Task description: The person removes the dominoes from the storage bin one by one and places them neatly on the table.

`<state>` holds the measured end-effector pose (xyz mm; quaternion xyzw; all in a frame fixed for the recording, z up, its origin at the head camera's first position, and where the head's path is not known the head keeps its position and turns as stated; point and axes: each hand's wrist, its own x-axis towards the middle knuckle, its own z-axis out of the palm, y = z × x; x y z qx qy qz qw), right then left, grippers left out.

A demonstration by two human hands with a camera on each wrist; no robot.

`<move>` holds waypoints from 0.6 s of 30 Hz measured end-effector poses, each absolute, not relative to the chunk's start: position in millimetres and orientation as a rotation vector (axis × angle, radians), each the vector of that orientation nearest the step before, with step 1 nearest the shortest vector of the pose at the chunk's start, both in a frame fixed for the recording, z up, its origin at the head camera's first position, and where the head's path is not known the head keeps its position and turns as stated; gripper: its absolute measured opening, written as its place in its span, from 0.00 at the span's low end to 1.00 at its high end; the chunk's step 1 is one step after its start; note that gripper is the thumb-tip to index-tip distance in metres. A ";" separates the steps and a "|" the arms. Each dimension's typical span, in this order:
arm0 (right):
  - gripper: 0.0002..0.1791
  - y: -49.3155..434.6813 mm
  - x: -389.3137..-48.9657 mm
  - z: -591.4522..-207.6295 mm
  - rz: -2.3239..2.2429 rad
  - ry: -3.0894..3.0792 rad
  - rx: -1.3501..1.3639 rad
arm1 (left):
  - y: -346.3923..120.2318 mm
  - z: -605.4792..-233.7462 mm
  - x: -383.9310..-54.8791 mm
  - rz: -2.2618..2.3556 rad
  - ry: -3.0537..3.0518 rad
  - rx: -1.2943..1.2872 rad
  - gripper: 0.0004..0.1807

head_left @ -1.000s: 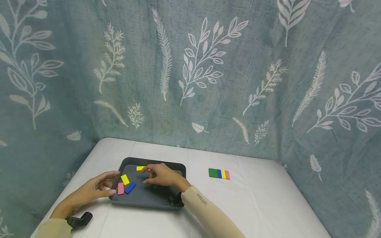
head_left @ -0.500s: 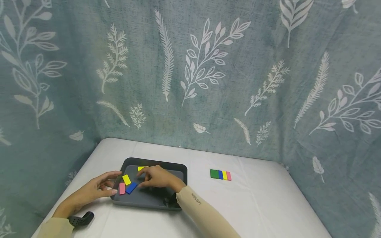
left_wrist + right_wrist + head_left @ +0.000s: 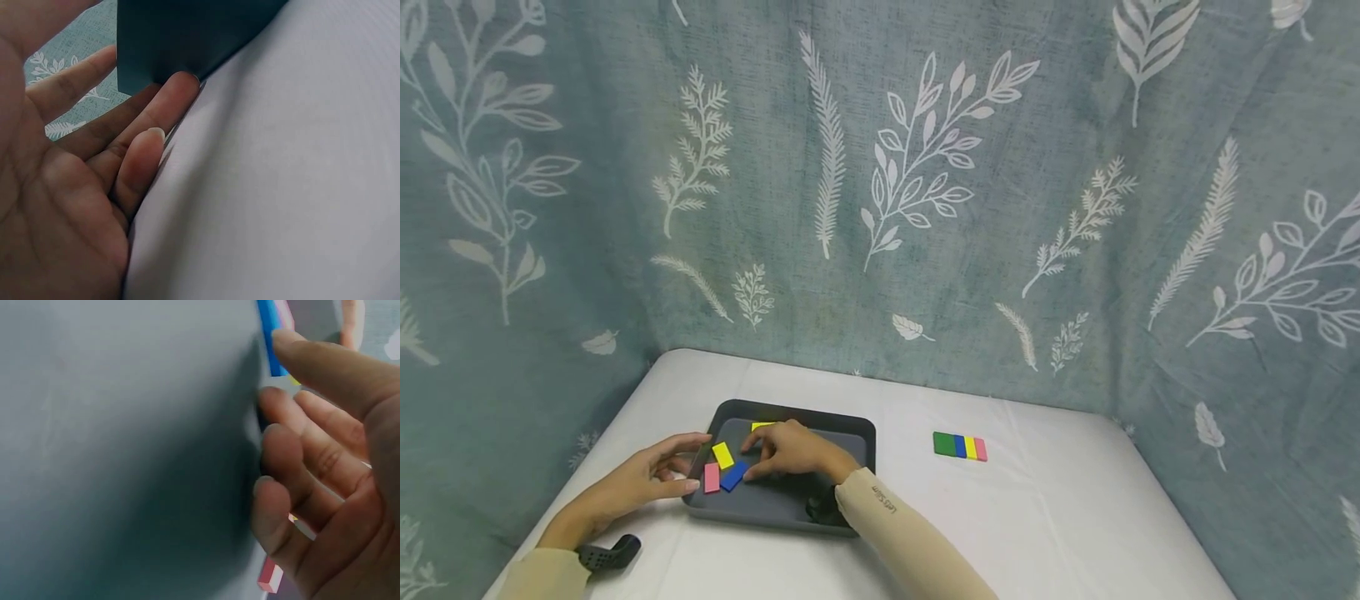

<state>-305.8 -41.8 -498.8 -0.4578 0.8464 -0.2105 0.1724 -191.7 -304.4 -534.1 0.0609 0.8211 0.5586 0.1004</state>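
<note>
A dark grey tray [image 3: 775, 515] lies on the white table. My left hand [image 3: 643, 479] holds its left wall, thumb toward the near end and index finger toward the far end; other fingertips bear against the tray [image 3: 181, 37] in the left wrist view. Inside the tray my right hand [image 3: 793, 450] reaches over, its thumb tip at a flat blue block [image 3: 734, 476] and the fingers loosely bent. The thumb meets the blue block [image 3: 271, 340] in the right wrist view too. Beside it lie a yellow block [image 3: 723, 455] and a pink block [image 3: 712, 478].
Another yellow block [image 3: 762, 426] lies at the tray's far side, partly behind the right hand. To the right of the tray, a row of green [image 3: 945, 443], blue, yellow and pink blocks lies on the table [image 3: 1045, 508]. A patterned curtain [image 3: 850, 208] encloses the back and sides.
My right hand has moved left and nearer within the tray, from the far-side blocks to the blue block. The left hand stays at the tray's wall. The view has shifted slightly.
</note>
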 end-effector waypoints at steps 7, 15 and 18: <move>0.15 -43.2 -309.4 -506.7 -0.611 2.388 -1.332 | -302.1 -533.5 -192.6 1.638 2.430 0.151 0.44; 0.09 -45.8 -311.0 -509.6 -0.659 2.417 -1.317 | -306.9 -535.1 -192.8 1.667 2.421 0.241 0.42; 0.08 -46.7 -307.8 -507.2 -0.642 2.435 -1.308 | -307.6 -535.9 -193.4 1.676 2.406 0.240 0.41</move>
